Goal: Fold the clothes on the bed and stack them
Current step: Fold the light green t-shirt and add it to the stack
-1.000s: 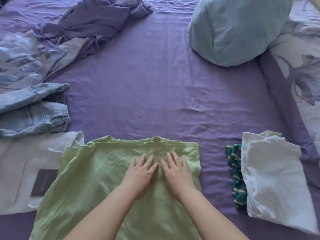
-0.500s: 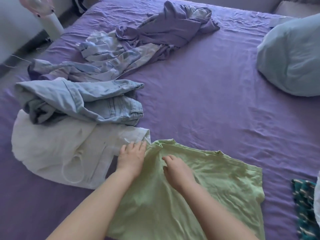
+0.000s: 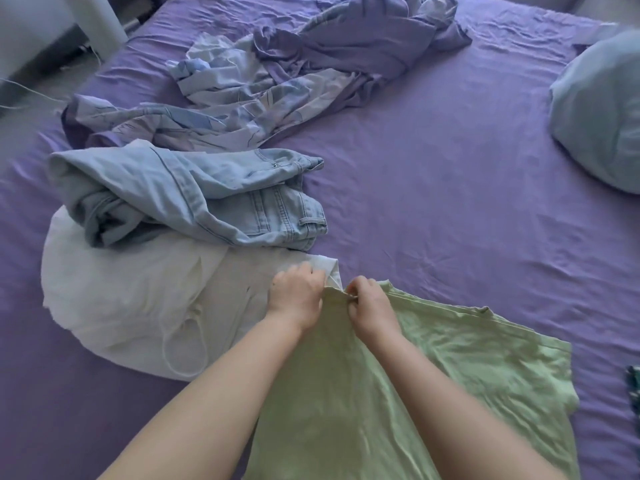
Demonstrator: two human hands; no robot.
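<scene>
A light green garment [image 3: 433, 368] lies spread on the purple bed [image 3: 450, 188] in front of me. My left hand [image 3: 298, 292] and my right hand [image 3: 369, 303] sit side by side at its upper left corner, fingers curled and pinching the green fabric's edge. To the left lies a white garment [image 3: 138, 306] with a drawstring, touching the green one. Crumpled light blue jeans [image 3: 194, 199] rest on its far side. The fingertips of my left hand are hidden under the fold.
A bundle of purple and floral bedding [image 3: 294, 74] lies at the back. A pale blue pillow [image 3: 602, 112] sits at the right edge. A sliver of green striped cloth [image 3: 635, 386] shows at far right. A white object [image 3: 97, 22] stands beyond the bed's left corner.
Both hands moved from the middle of the green garment to its upper left corner and went from lying flat to pinching the edge. My view turned left.
</scene>
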